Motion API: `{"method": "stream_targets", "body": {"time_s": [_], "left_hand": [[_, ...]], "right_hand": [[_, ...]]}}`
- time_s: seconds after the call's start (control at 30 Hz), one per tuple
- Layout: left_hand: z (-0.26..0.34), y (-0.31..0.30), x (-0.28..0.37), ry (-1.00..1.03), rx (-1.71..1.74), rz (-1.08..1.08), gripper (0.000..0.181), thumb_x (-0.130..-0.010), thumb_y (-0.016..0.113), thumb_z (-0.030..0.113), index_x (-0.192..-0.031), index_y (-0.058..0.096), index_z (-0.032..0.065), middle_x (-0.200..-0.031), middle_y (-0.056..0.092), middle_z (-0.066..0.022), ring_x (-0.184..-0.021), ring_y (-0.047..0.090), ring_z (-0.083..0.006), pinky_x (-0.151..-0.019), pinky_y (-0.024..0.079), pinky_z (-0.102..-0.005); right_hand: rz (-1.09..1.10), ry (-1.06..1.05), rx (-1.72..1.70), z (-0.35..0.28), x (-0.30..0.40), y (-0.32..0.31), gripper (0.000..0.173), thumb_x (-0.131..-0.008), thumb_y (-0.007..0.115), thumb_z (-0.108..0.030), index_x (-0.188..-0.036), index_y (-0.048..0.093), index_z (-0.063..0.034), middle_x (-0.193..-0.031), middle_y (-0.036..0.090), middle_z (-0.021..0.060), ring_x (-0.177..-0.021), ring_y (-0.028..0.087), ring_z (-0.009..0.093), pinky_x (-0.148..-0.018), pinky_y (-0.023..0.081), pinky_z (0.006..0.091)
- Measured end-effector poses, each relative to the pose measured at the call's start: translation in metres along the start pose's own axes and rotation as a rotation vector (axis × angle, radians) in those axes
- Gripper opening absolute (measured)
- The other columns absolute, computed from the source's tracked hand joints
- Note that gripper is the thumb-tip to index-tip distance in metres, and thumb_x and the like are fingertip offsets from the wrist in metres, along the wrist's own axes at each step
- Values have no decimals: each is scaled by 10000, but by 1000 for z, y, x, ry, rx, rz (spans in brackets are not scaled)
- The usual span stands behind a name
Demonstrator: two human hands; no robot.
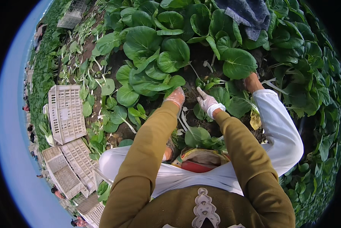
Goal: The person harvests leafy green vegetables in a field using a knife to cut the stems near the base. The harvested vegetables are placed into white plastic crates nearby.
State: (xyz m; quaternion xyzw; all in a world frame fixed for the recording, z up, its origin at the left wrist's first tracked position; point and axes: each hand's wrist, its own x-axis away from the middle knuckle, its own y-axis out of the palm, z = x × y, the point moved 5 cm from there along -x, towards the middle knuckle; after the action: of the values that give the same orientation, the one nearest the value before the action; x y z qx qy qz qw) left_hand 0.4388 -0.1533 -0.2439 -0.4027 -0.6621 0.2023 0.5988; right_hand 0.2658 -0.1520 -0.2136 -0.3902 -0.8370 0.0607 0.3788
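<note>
My left hand (175, 97), in a clear plastic glove, is at the lower right edge of a leafy bok choy plant (150, 75). The leaves cover its fingertips, so its grip is hidden. To its right, over dark soil, is my right hand (207, 102) in a thin, pale glove. Its index finger stretches toward the upper left while the other fingers curl under; whether it holds anything is unclear. Small green leaves (211, 83) grow just above it. Cut white stalks (184, 118) and a loose leaf (197, 136) lie on the ground between my forearms.
Dense bok choy (170, 21) stands ahead, with a dark grey cloth (248, 18) draped over some plants. White plastic crates (67, 114) sit at left beside scattered trimmed leaves (86, 71). A red-trimmed fabric item (197, 166) lies between my legs. Several people are far off at left.
</note>
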Motion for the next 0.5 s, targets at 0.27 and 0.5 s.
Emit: {"method": "stream_targets", "body": {"time_s": [0.27,0.5], "left_hand": [[-11,-15,-4,119,-254,-115,212,-831,578,210,-1000,693,152,-1053,655,-38,-1034,587,-231,-855,403,-393],[-26,-17,20,97,-237,106,190,-824,537,167,-877,711,112,-892,691,-56,-906,641,-220,-809,431,-396]], "right_hand": [[-13,55,119,25,-32,34,483,-942,472,-219,-1409,386,-305,-1040,635,199,-888,619,394,-796,483,415],[-144,40,185,2,-29,33,505,-940,442,-239,-1430,344,-309,-1163,603,203,-1039,593,373,-909,458,409]]}}
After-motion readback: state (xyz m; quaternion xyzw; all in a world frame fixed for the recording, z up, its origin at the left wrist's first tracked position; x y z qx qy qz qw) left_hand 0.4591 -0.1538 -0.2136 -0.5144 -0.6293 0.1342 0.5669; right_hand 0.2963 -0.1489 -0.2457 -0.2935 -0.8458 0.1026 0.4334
